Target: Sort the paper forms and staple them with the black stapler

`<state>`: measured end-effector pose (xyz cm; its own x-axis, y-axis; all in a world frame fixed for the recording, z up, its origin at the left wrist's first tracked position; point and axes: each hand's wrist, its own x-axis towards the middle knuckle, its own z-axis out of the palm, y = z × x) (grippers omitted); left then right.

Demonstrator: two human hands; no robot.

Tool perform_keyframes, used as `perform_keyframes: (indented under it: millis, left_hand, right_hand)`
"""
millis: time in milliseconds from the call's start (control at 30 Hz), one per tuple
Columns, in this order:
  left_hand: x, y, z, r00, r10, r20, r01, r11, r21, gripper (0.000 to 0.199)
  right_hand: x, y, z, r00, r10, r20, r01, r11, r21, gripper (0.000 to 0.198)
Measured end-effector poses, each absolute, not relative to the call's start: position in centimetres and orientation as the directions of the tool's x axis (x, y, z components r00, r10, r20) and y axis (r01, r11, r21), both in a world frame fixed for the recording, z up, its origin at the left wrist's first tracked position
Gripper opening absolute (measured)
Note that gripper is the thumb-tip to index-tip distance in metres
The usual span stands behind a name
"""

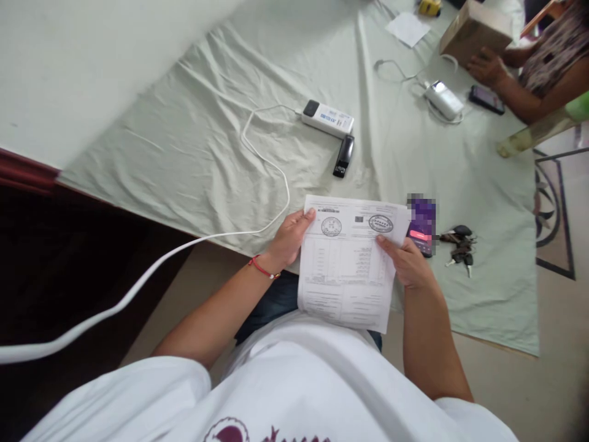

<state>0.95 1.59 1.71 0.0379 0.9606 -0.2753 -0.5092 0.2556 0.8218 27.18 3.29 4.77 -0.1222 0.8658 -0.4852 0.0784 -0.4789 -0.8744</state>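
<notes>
White short-sleeved shirt (304, 374) with a maroon print fills the foreground; beyond it spreads a wrinkled, pale green cloth (202, 153). Over its near edge is a rectangular white printed paper sheet (343, 264) bearing two dark ink stamps (331, 226). The left hand (289, 240), red string bracelet (263, 268) at the wrist, pinches the sheet's left edge, thumb on top; the right hand (411, 264) pinches the right edge, thumb laid on the face below a stamp.

The sheet looks light, limp and easily creased or torn. A soft pinch on both side margins should suit it, though its free lower end may sag.

The fingers behind the sheet are hidden, its small print is unreadable, and whether it is one leaf or several I cannot tell. A brown cardboard box (476, 31) sits far right with another person's hand (488, 67) against it, that person cut off by the frame. A thick white cable (117, 306) leaves the frame at left. The sheet's right edge meets a purple-screened phone (422, 227), its display masked by coarse squares. Beside it, a dark bunch of keys (461, 245) is too jumbled to count.
</notes>
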Motion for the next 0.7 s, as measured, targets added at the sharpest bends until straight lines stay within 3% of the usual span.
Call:
perform_keyframes:
  millis: [267, 500, 700]
  left_hand:
    - [2.3, 2.6, 0.9, -0.162, 0.968, -0.194, -0.4, 0.115, 0.909, 0.042]
    - [1.3, 3.8, 1.0, -0.167, 0.962, -0.214, -0.325, 0.151, 0.934, 0.03]
    - [1.0, 4.4, 0.3, -0.194, 0.954, -0.227, -0.259, 0.174, 0.95, 0.027]
  right_hand:
    - [27.0, 3.4, 4.2, -0.049, 0.852, -0.521, 0.007, -0.521, -0.854, 0.046]
    - [26.3, 4.1, 3.4, -0.073, 0.839, -0.539, -0.088, -0.544, -0.835, 0.038]
    - [26.1, 4.8, 3.0, 0.04, 0.937, -0.348, -0.148, -0.339, -0.929, 0.031]
